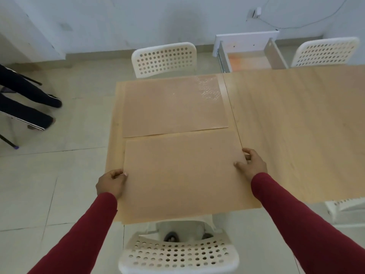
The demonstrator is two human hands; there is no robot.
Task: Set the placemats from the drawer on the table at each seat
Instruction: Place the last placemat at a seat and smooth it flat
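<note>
Wooden tabletop (296,125), light grain, seam running near to far. Far placemat (173,107) flat at the far left corner, before a white perforated chair (165,59). Near placemat (183,175) at the near left corner, overhanging the near edge above another chair (177,254). Open drawer (248,54) beyond the far edge. Left hand (111,183) grips the near placemat's left edge; right hand (251,163) pinches its right edge.

The person is wearing a long-sleeved top in plain dark red. The sleeves (296,212) are fitting closely along both forearms and ending at the wrists, leaving the left hand (111,183) and the right hand (253,165) bare, without gloves.
</note>
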